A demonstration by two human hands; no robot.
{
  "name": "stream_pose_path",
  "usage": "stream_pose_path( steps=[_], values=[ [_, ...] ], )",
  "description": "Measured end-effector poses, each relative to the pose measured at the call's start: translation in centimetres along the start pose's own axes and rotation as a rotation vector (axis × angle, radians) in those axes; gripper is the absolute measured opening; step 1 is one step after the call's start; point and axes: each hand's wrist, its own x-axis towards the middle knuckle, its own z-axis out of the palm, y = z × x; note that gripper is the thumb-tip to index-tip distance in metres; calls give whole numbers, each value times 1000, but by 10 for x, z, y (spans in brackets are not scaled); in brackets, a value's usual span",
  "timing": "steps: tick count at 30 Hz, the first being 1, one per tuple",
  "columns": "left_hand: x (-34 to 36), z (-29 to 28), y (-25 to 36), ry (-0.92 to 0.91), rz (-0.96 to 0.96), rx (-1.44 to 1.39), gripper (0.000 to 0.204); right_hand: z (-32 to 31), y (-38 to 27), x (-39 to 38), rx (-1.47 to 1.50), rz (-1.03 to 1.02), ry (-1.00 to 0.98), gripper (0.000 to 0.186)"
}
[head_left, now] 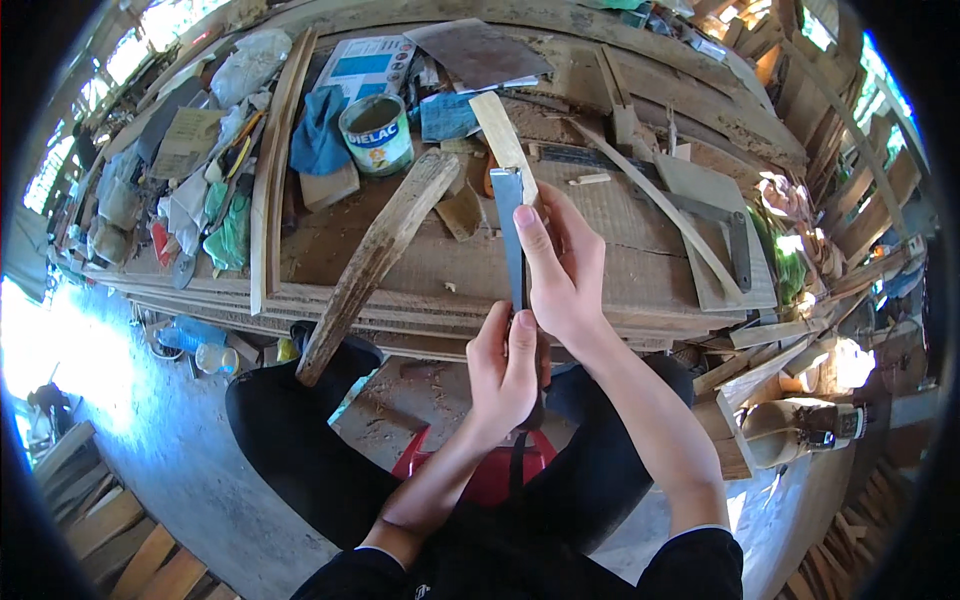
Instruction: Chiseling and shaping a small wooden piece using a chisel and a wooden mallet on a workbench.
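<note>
In front of me is a long, flat grey metal blade (514,232) with a squared far end, held nearly upright. My left hand (503,370) is closed round its lower part; a dark length, perhaps the handle, runs below that hand. Behind the blade a pale wooden strip (498,130) sticks out past its far end. My right hand (565,265) grips the strip, its thumb pressing on the blade's face. The fingers behind are partly hidden. A rough, weathered stick (385,250) leans on the bench's front edge and reaches down to my left knee.
On the wooden bench (620,255) stand an open tin (377,135) and a blue cloth (320,130). A metal square (738,245) and a thin wooden strip (665,215) lie at the right. Bags and tools crowd the left. A red stool (490,472) shows between my legs.
</note>
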Motion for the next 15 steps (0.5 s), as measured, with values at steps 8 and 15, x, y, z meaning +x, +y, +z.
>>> stream_pose_path(
  steps=[8, 15],
  values=[
    [0, -4, 16, -171, -163, 7, 38, -29, -11, 18, -357, -251, -83, 42],
    [3, -14, 28, -178, -195, -33, 34, -29, -20, 21, -459, -298, -69, 42]
  ],
)
